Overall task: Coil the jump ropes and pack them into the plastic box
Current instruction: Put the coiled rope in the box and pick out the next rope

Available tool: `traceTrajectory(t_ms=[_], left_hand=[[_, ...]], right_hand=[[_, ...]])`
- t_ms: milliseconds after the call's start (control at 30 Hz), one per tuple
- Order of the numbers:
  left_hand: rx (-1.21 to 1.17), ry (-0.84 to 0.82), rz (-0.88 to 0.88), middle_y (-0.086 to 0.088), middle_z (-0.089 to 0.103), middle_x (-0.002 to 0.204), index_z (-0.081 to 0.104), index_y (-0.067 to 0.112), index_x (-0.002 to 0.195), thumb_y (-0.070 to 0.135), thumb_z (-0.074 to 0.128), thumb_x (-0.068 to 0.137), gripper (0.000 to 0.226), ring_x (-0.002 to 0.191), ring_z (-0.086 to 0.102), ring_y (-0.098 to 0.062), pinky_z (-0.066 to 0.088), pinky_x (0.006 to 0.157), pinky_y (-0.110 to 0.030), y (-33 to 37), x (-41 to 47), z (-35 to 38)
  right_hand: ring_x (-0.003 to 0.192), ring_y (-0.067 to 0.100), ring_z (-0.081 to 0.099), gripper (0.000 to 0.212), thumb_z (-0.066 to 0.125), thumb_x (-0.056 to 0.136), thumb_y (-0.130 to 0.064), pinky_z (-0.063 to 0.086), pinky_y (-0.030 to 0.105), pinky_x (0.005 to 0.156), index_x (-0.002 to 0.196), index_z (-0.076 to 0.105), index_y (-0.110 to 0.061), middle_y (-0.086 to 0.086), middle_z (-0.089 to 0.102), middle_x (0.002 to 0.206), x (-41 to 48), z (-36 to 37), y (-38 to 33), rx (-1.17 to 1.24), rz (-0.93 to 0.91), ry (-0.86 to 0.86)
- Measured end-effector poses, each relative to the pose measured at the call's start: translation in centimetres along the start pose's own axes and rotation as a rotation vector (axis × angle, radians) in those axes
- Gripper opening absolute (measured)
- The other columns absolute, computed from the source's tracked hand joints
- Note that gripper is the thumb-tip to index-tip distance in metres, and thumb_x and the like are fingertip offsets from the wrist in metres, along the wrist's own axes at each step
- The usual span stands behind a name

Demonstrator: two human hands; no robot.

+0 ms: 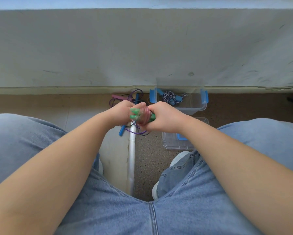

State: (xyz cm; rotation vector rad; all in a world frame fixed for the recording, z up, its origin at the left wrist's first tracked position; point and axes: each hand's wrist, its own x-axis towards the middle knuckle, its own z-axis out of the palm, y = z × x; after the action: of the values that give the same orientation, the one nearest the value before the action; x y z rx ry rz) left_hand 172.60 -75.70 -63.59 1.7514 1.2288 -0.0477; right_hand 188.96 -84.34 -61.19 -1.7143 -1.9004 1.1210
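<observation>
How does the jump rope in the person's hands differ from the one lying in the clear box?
The held rope has green handles and a thin pink cord; the boxed rope has blue handles and a thick navy-and-white braided cord. The held rope is gripped by the left hand and right hand; the boxed rope rests inside the plastic box. Both are bundled.

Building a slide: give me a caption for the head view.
Left hand and right hand grip a green-handled rope bundle; a striped rope lies in the plastic box.

Speckled brown floor [147, 160], silver metal strip [131, 158] along it. On it: clear plastic box with blue latches [198, 108]; clear flat lid [172, 143] nearer; tangled purple jump ropes [118, 98] left of box.
</observation>
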Motion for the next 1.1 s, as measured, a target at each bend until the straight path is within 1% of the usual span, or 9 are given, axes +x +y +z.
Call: traceTrajectory(t_ms=[67,167,233,333,567,733,900,1000,1100], left_hand=[[0.014,0.046,0.016,0.003,0.041,0.049,0.045,0.014,0.065,0.016,0.051,0.099,0.035,0.038,0.033,-0.008,0.027,0.036,-0.018,0.5,-0.2,0.6],[-0.002,0.105,0.124,0.001,0.049,0.061,0.052,0.016,0.075,0.024,0.041,0.100,0.028,0.054,0.042,-0.018,0.033,0.054,-0.030,1.1,-0.4,1.6],[0.171,0.111,0.191,0.006,0.053,0.065,0.058,0.016,0.083,0.028,0.035,0.105,0.034,0.059,0.047,-0.011,0.032,0.058,-0.033,1.6,-1.0,1.8],[0.392,0.102,0.298,0.001,0.055,0.068,0.060,0.010,0.086,0.031,0.036,0.105,0.036,0.063,0.048,-0.015,0.030,0.061,-0.034,2.0,-1.5,1.9],[0.460,0.222,0.355,-0.002,0.057,0.056,0.054,0.019,0.064,0.047,0.051,0.097,0.043,0.056,0.054,-0.019,0.041,0.054,-0.034,1.8,-1.2,1.3],[0.343,0.233,0.322,0.005,0.066,0.060,0.063,0.026,0.065,0.044,0.063,0.090,0.030,0.062,0.062,-0.012,0.050,0.063,-0.031,1.9,-1.4,1.6],[0.247,0.350,0.307,0.011,0.064,0.061,0.071,0.024,0.073,0.045,0.066,0.087,0.026,0.063,0.058,-0.005,0.041,0.060,-0.025,2.2,-1.4,1.4],[0.163,0.454,0.288,0.013,0.063,0.062,0.067,0.023,0.071,0.048,0.072,0.081,0.027,0.062,0.057,-0.003,0.043,0.061,-0.023,2.2,-1.5,1.4],[-0.016,0.535,0.242,0.009,0.065,0.076,0.062,0.025,0.084,0.051,0.079,0.072,0.033,0.068,0.059,-0.006,0.048,0.064,-0.022,2.5,-1.5,1.4]], right_hand=[[0.060,0.009,0.052,0.015,0.080,0.077,-0.029,0.048,0.031,0.060,0.078,0.071,-0.017,0.001,0.067,0.068,0.2,-0.1,0.3,0.040,0.050,0.077],[0.070,0.013,0.062,0.012,0.076,0.077,-0.026,0.052,0.032,0.067,0.086,0.071,-0.019,-0.002,0.070,0.076,1.0,-0.6,1.3,0.067,0.179,0.282],[0.084,0.019,0.066,0.025,0.072,0.078,-0.024,0.053,0.032,0.076,0.102,0.068,-0.020,-0.001,0.072,0.090,1.3,-1.0,1.9,0.080,0.281,0.336],[0.098,0.021,0.061,0.045,0.069,0.081,-0.020,0.047,0.030,0.082,0.125,0.057,-0.023,0.001,0.067,0.109,1.0,-0.9,2.2,0.009,0.320,0.309],[0.096,0.039,0.062,0.035,0.063,0.086,-0.027,0.053,0.043,0.080,0.118,0.048,-0.030,0.012,0.065,0.104,0.8,-0.3,2.1,-0.268,0.314,0.259],[0.095,0.038,0.063,0.036,0.060,0.091,-0.020,0.051,0.040,0.070,0.124,0.046,-0.024,0.014,0.065,0.105,0.6,0.2,2.5,-0.408,0.289,0.172],[0.089,0.026,0.061,0.030,0.067,0.091,-0.023,0.044,0.032,0.071,0.117,0.052,-0.024,0.004,0.065,0.101,0.7,0.3,3.0,-0.156,0.219,0.121],[0.086,0.020,0.061,0.028,0.071,0.087,-0.024,0.043,0.030,0.070,0.110,0.056,-0.027,-0.001,0.065,0.096,0.8,0.2,2.6,0.007,0.220,0.152],[0.084,0.014,0.062,0.028,0.073,0.083,-0.026,0.045,0.029,0.070,0.105,0.056,-0.033,-0.006,0.066,0.094,0.8,0.2,2.5,0.130,0.219,0.202]])
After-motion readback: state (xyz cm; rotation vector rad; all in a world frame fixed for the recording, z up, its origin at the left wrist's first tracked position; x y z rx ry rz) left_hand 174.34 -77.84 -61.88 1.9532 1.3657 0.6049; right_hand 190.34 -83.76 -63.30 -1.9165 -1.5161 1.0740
